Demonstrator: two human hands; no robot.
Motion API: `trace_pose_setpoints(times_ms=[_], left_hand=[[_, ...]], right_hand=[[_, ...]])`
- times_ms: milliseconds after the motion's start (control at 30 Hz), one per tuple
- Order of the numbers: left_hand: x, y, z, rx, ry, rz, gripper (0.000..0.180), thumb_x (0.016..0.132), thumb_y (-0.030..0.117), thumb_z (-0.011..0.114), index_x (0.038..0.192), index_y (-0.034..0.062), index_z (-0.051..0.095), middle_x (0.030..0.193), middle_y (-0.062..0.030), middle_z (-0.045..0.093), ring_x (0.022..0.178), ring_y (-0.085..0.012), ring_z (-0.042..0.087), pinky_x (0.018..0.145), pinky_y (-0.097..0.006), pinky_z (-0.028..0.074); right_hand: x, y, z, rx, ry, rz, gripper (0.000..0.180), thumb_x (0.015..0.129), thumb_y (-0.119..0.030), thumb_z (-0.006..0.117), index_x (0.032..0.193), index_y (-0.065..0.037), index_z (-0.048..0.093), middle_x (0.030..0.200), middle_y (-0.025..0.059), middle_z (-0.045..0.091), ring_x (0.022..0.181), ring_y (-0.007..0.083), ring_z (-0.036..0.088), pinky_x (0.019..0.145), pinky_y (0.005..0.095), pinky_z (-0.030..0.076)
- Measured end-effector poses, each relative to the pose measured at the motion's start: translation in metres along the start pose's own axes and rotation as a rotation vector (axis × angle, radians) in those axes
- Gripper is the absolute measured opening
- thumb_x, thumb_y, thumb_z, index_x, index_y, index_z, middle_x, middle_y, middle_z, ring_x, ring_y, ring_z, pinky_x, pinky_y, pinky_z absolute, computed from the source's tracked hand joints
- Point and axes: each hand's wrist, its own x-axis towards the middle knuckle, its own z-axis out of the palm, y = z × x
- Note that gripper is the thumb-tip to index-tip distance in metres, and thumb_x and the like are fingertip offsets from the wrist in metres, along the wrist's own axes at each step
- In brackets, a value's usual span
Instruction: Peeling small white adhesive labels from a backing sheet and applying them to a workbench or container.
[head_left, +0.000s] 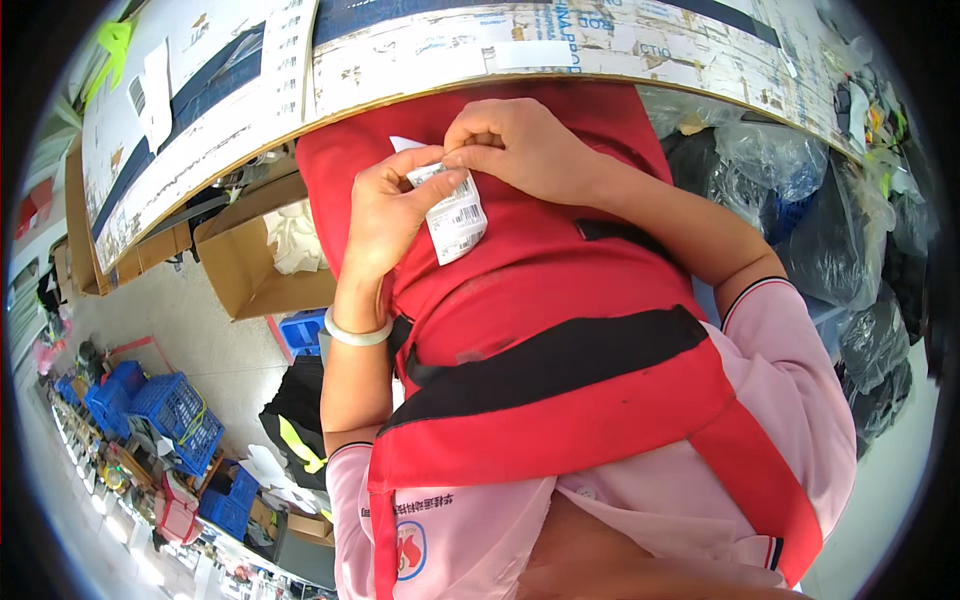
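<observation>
A strip of white printed labels point(458, 222) with barcodes hangs over my lap, against the red apron point(550, 270). My left hand point(390, 205) pinches it near its upper part, thumb across the front. Close beside, my right hand point(525, 145) has its thumb and fingers pressed together at the strip's top edge. The two hands touch or nearly touch there. A white corner of the strip sticks out above the left fingers, and the lower end hangs loose and slightly curled. The right fingertips partly hide what they grip.
Just beyond my hands runs the edge of a worn, tape-covered worktable point(420, 65). An open cardboard box point(240, 255) with white cloth stands under it at left. Plastic-wrapped dark bundles point(820, 230) crowd the right side. Blue crates point(180, 420) stand on the floor farther left.
</observation>
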Motion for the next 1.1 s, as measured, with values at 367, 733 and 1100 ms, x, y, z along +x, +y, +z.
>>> trace_pose_setpoints(times_ms=[367,733,1100], left_hand=[[0.014,-0.045,-0.027,-0.272,0.045,-0.166,0.03,0.095,0.025,0.057,0.102,-0.0011,0.069,0.089,-0.0063,0.069,0.077,-0.0108,0.063,0.072,-0.023,0.05],[0.018,-0.053,-0.026,-0.289,0.113,-0.158,0.022,0.09,0.017,0.064,0.101,-0.0013,0.069,0.093,-0.0066,0.07,0.08,-0.0099,0.063,0.074,-0.022,0.049],[0.021,-0.053,-0.023,-0.301,0.124,-0.127,0.023,0.09,0.015,0.064,0.104,-0.0031,0.068,0.097,-0.0097,0.07,0.083,-0.0127,0.064,0.076,-0.024,0.051]], right_hand=[[0.007,0.024,-0.108,0.129,0.255,0.279,0.017,0.088,-0.015,0.063,0.09,0.002,0.063,0.068,0.0084,0.063,0.057,0.0139,0.06,0.051,0.0242,0.049],[0.018,0.03,-0.112,0.133,0.206,0.372,0.016,0.088,-0.012,0.063,0.085,0.003,0.065,0.067,0.0081,0.063,0.055,0.0124,0.06,0.048,0.023,0.05],[0.02,0.055,-0.119,0.138,0.167,0.309,0.018,0.087,-0.013,0.064,0.084,0.004,0.065,0.066,0.0075,0.063,0.053,0.0119,0.059,0.047,0.0227,0.049]])
